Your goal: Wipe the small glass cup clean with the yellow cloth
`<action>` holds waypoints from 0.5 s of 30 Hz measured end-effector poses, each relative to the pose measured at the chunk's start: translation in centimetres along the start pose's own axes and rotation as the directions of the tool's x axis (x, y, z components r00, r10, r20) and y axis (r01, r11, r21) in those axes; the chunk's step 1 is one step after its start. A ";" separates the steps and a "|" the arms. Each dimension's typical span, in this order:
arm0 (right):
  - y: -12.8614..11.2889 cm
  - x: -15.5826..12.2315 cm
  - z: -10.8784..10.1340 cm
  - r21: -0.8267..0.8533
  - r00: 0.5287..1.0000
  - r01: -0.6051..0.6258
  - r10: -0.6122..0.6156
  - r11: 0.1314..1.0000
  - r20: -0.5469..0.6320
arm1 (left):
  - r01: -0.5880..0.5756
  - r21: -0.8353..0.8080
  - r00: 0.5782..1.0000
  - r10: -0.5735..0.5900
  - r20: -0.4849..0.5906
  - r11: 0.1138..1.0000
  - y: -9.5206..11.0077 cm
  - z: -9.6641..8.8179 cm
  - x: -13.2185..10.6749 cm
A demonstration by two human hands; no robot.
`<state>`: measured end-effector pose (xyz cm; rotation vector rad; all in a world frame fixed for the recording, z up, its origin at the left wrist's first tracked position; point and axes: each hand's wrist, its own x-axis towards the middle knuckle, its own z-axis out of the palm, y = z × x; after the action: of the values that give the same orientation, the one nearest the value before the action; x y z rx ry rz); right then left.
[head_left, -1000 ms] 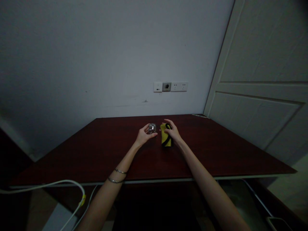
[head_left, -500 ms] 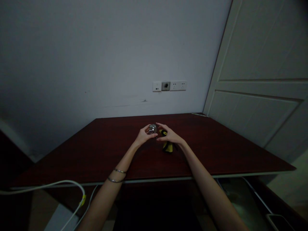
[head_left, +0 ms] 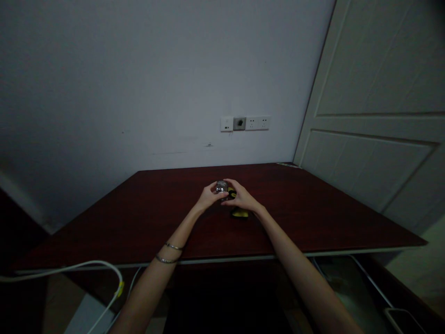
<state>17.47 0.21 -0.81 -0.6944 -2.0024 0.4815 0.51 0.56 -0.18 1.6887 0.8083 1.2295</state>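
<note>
Two hands: meeting over dark red wooden table (head_left: pixel 139 218).
Left hand (head_left: pixel 207 198): closed around small shiny silver round object (head_left: pixel 220 187), mid-table.
Right hand (head_left: pixel 241 199): half-curled, fingertips at it, grip unclear; yellow-and-black pouch (head_left: pixel 239 213) beneath.

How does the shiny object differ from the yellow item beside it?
The shiny object glints silver; the yellow item is yellow. The shiny object is held in the left hand, the right hand touching it; the yellow item lies on the table. Both are small.

one head-worn view looks forward and slightly down from the table's (head_left: pixel 139 222) near edge toward the wall (head_left: pixel 139 83), hands mid-frame, far.
</note>
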 end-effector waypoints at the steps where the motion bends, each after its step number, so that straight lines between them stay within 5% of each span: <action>1: -0.1 0.0 0.0 -0.001 1.000 -0.001 0.001 1.000 -0.006 | 0.000 0.002 1.000 0.000 0.008 1.000 0.0 -0.1 0.0; 8: -0.2 0.0 -0.3 0.041 0.991 -0.123 0.125 0.992 -0.041 | -0.005 -0.083 0.997 0.011 0.072 0.997 -0.7 -1.3 0.4; 15: 0.3 0.7 -0.6 0.281 0.936 -0.324 0.349 0.903 -0.041 | -0.126 0.062 0.980 0.115 0.161 0.990 -1.1 -2.0 0.3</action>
<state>17.79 0.94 -0.25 -0.8773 -1.6917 0.8959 -1.29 1.79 -0.83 1.8908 0.6695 1.1426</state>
